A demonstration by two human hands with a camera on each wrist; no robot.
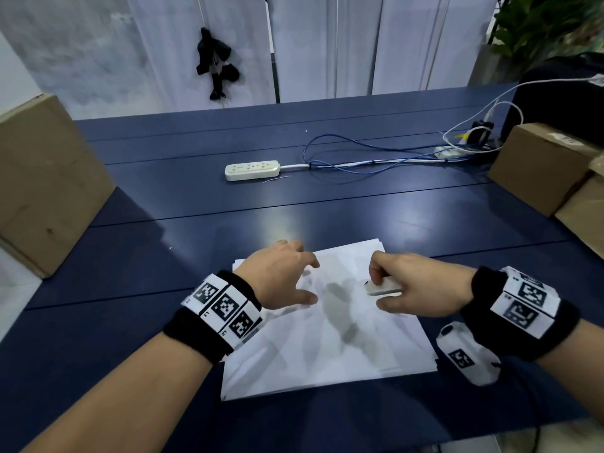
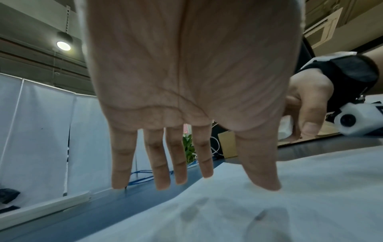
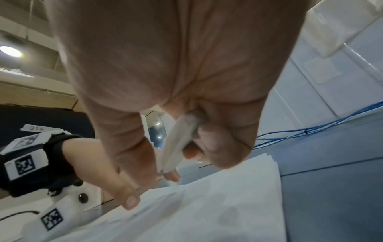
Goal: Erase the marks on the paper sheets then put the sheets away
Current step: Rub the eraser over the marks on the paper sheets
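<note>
A stack of white paper sheets [image 1: 330, 351] lies on the blue table [image 1: 196, 197] in front of me. My left hand [image 1: 281, 276] hovers over the stack's far left corner with fingers [image 2: 159, 172] straight and spread, just above the paper sheets [image 2: 269, 212]. My right hand [image 1: 411, 289] is above the sheets' right side and grips a white eraser [image 1: 382, 286]. In the right wrist view the eraser [image 3: 178, 144] sticks out between thumb and curled fingers, above the paper sheets [image 3: 207, 212]. Faint grey smudges show on the top sheet; I cannot tell marks from shadows.
A white power strip [image 1: 251, 170] with blue and white cables [image 1: 376, 158] lies across the far middle of the table. Cardboard boxes stand at the left [image 1: 45, 181] and at the right [image 1: 549, 165]. White curtains hang behind the table.
</note>
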